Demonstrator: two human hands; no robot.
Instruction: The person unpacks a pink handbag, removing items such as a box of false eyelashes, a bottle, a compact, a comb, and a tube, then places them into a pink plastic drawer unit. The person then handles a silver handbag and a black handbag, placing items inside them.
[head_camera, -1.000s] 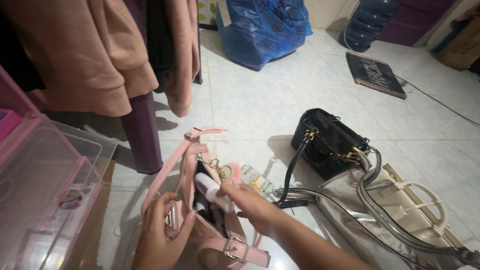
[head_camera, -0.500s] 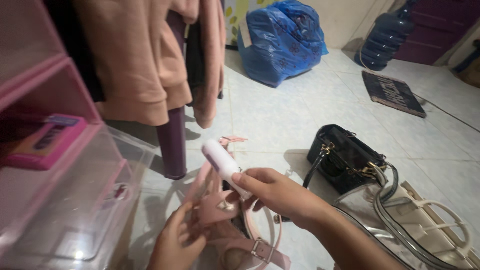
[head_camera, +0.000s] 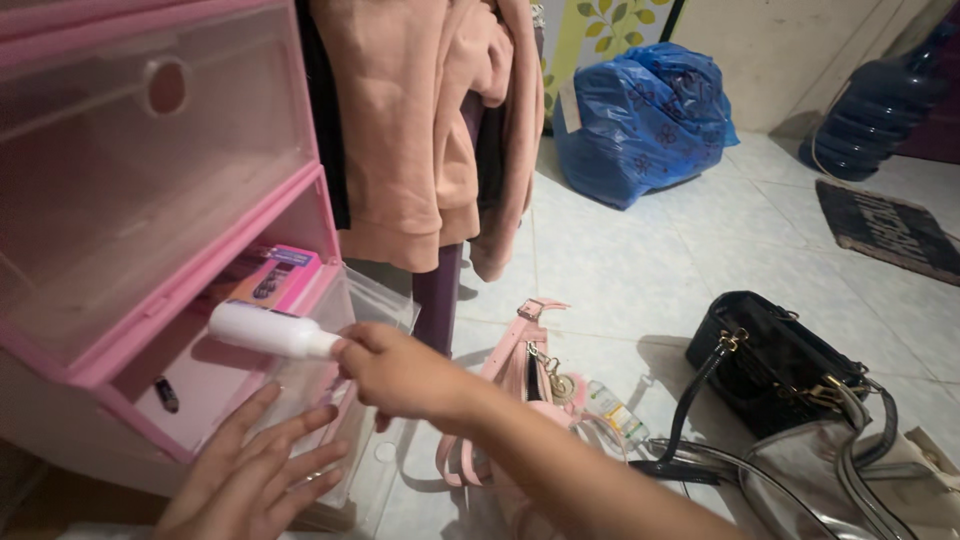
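The right hand (head_camera: 400, 375) pinches a white tube (head_camera: 268, 332) at the pink drawer (head_camera: 215, 385); the left hand (head_camera: 255, 470), fingers spread, braces its clear flap. That light pinch could let the tube drop.

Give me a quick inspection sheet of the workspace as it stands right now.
Surface: pale tiled floor.
Job's things: white tube held level at the open pink drawer; pink handbag on the floor.
Clutter: black handbag, silver bag, small bottle, blue sack, doormat.
Grippers: right hand grips the tube; left hand spread open below the drawer front, holding nothing.
Cables: thin cord by the water jug.
Surroundings: peach garments hanging.
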